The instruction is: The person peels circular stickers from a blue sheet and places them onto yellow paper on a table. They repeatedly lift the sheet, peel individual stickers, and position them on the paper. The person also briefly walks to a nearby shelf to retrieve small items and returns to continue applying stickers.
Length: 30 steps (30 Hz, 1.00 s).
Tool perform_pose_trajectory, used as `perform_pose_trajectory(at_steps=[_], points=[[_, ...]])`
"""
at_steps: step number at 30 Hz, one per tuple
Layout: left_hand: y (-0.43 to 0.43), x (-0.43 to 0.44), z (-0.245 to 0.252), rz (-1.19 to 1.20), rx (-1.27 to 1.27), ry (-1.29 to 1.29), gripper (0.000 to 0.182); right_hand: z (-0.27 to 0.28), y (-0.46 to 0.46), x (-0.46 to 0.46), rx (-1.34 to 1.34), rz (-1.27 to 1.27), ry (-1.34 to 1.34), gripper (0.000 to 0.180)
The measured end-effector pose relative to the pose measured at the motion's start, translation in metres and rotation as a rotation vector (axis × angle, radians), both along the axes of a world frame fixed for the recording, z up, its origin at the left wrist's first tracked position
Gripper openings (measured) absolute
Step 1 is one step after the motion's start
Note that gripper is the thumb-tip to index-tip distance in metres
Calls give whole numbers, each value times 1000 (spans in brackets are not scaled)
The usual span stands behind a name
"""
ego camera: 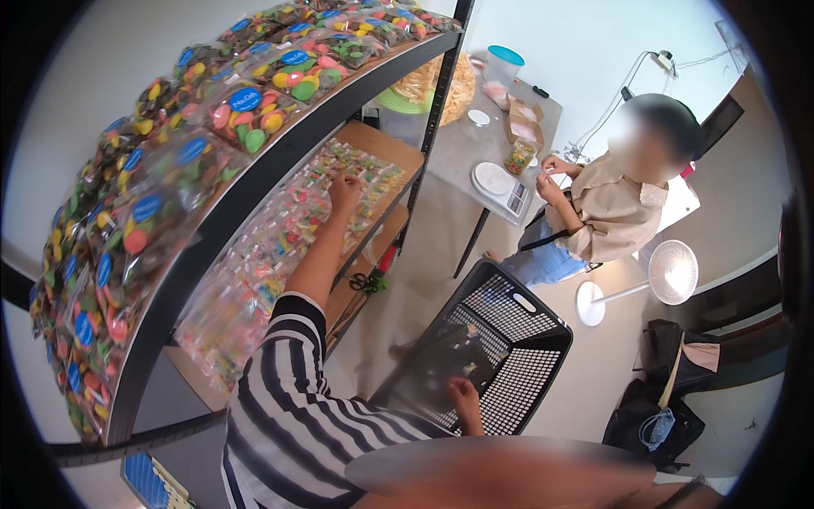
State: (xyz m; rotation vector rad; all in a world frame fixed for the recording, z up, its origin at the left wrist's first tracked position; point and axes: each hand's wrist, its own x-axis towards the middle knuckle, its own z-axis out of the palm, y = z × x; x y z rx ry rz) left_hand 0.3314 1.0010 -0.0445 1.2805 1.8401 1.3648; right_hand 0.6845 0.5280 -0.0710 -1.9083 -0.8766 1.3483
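Observation:
My left hand point(345, 193) reaches over a shelf board point(407, 153) covered with rows of small clear packets of colourful sweets point(299, 216). Its fingers are bent down at the packets, and whether they grip one is too small to tell. Lower down, my right hand point(465, 399) hangs above a black plastic crate point(524, 382) with perforated walls. The fingers of that hand are curled, and I cannot make out anything in them. A few small packets point(469, 368) lie on the crate's floor.
Large bags of coloured sweets point(245, 105) fill the upper shelf, behind its black metal edge point(184, 254). Scissors point(364, 282) show on a lower level. A co-worker point(610, 197) stands by a table point(445, 159) with a digital scale point(502, 191). A white fan point(672, 272) stands to the right.

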Motion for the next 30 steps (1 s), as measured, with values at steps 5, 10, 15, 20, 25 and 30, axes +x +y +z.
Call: perform_pose_trajectory(at_steps=[5, 10, 15, 20, 25, 30], points=[[41, 5, -28, 60, 53, 125, 14, -13, -6, 2, -29, 21, -81, 29], [53, 9, -39, 36, 22, 290, 17, -21, -7, -2, -71, -25, -80, 27], [45, 6, -38, 159, 121, 353, 15, -27, -2, -6, -99, -84, -24, 31], [43, -38, -31, 84, 75, 215, 17, -32, 4, -13, -87, -81, -28, 31], [32, -44, -31, -53, 96, 166, 13, -37, 13, -21, -123, -36, -69, 30], [27, -25, -32, -22, 93, 164, 11, -35, 15, -28, -46, -54, -29, 27]])
